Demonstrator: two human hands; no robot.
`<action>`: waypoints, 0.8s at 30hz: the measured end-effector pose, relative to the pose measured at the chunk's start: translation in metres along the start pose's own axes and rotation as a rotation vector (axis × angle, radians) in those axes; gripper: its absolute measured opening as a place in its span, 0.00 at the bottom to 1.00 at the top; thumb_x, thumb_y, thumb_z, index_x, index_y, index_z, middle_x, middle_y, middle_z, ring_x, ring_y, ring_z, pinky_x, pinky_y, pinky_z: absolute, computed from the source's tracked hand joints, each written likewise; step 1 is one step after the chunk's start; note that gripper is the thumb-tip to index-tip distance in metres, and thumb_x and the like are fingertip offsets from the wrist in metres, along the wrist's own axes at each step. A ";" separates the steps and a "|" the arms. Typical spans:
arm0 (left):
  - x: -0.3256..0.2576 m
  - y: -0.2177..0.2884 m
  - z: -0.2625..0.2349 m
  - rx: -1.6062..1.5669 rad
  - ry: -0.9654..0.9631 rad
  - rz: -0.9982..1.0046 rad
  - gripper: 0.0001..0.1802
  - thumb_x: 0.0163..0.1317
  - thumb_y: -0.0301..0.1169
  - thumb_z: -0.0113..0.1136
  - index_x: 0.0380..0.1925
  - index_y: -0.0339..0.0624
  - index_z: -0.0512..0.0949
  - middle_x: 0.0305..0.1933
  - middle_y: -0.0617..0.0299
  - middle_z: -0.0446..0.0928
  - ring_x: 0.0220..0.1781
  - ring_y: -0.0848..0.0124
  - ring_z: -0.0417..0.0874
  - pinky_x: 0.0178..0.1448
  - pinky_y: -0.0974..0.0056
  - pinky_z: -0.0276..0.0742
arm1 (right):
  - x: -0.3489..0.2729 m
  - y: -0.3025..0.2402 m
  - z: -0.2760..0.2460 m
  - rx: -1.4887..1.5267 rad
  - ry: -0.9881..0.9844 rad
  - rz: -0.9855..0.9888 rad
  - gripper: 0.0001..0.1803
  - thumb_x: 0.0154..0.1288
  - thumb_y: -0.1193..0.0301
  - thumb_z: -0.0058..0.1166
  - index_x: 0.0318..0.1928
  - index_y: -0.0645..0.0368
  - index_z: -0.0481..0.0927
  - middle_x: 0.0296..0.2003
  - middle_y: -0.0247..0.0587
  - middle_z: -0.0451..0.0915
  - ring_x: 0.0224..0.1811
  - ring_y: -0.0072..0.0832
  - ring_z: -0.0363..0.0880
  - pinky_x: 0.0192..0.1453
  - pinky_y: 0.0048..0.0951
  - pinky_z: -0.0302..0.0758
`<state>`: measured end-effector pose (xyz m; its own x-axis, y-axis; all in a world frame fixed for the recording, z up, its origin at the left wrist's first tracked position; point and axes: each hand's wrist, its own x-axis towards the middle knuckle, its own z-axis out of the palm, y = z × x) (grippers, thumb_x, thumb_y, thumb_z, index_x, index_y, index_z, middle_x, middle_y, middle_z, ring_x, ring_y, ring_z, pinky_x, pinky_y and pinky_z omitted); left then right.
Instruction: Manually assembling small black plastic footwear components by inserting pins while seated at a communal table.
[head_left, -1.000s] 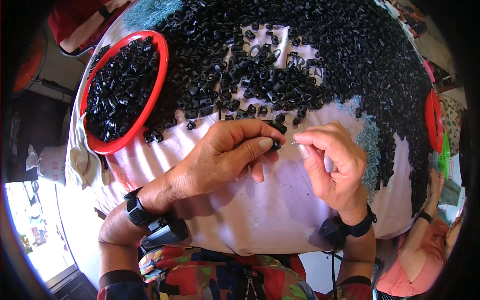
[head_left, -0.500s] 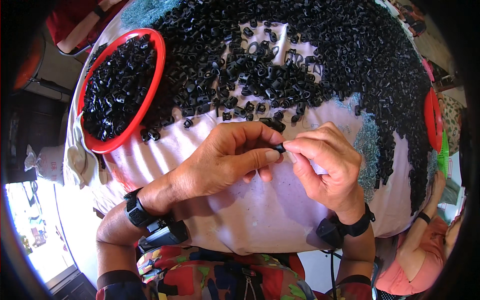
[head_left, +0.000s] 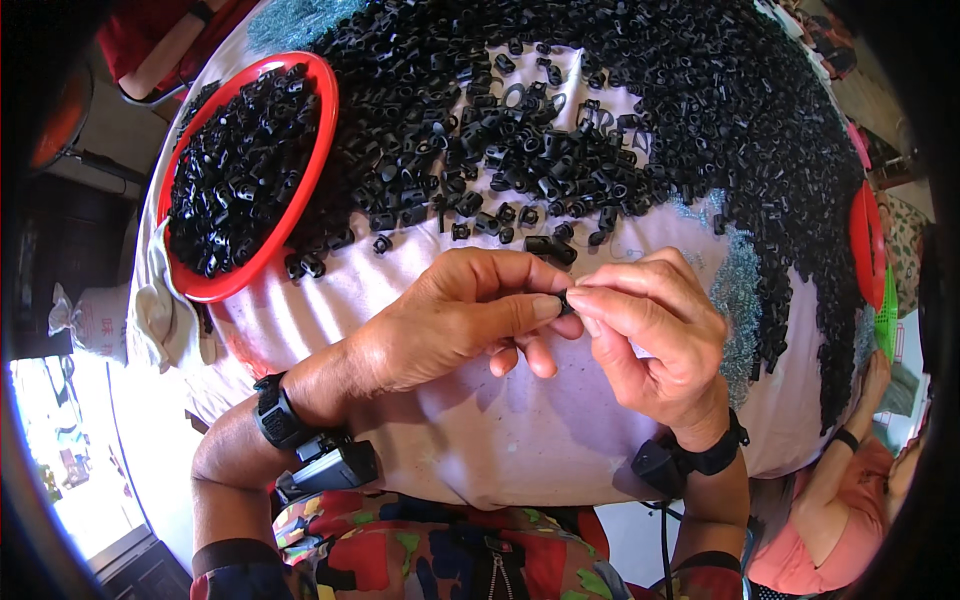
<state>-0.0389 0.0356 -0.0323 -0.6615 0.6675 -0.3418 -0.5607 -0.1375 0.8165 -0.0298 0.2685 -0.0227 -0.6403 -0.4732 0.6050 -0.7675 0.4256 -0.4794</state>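
Observation:
Above the near part of the cloth-covered table, my two hands meet at the fingertips. My left hand is closed, its thumb and index finger pinching a small black plastic part that resembles a cord-lock piece. On the other side of that part, the thumb and index finger of my right hand press together against it. Fingertips cover most of the piece, so its exact shape is hidden. Just beyond my hands lie several loose black pieces, at the front of a wide heap of similar black parts.
A red basin full of black parts stands at the left. Bluish, silvery heaps of tiny pieces lie at the right and far left. White gloves hang over the left table edge. A red tray and another person's arm are at the right.
My fingers have shifted slightly around the small black part, and the lower fingers of my left hand have spread a little. The view has moved slightly; the heaps look the same.

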 end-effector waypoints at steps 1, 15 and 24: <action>0.001 -0.001 -0.001 -0.015 0.019 -0.007 0.16 0.79 0.30 0.57 0.60 0.33 0.78 0.49 0.56 0.87 0.38 0.77 0.89 0.33 0.77 0.78 | 0.000 -0.001 -0.001 0.000 -0.001 0.001 0.18 0.55 0.86 0.65 0.47 0.61 0.90 0.40 0.41 0.87 0.34 0.34 0.82 0.37 0.30 0.80; -0.010 0.019 -0.003 0.060 0.229 0.079 0.13 0.78 0.32 0.57 0.56 0.37 0.78 0.53 0.56 0.86 0.48 0.72 0.89 0.41 0.74 0.78 | 0.000 0.000 0.000 -0.038 -0.009 0.135 0.17 0.57 0.83 0.67 0.48 0.61 0.88 0.41 0.41 0.85 0.36 0.36 0.82 0.39 0.33 0.80; -0.011 0.020 -0.012 0.007 0.239 0.111 0.14 0.78 0.33 0.58 0.56 0.37 0.78 0.52 0.56 0.86 0.45 0.73 0.89 0.38 0.75 0.77 | -0.005 0.009 0.010 -0.214 -0.156 0.121 0.13 0.53 0.80 0.71 0.42 0.59 0.88 0.42 0.38 0.83 0.42 0.37 0.81 0.42 0.35 0.81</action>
<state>-0.0487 0.0163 -0.0181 -0.8181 0.4566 -0.3496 -0.4752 -0.1945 0.8581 -0.0339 0.2672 -0.0359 -0.7368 -0.5149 0.4382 -0.6717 0.6314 -0.3875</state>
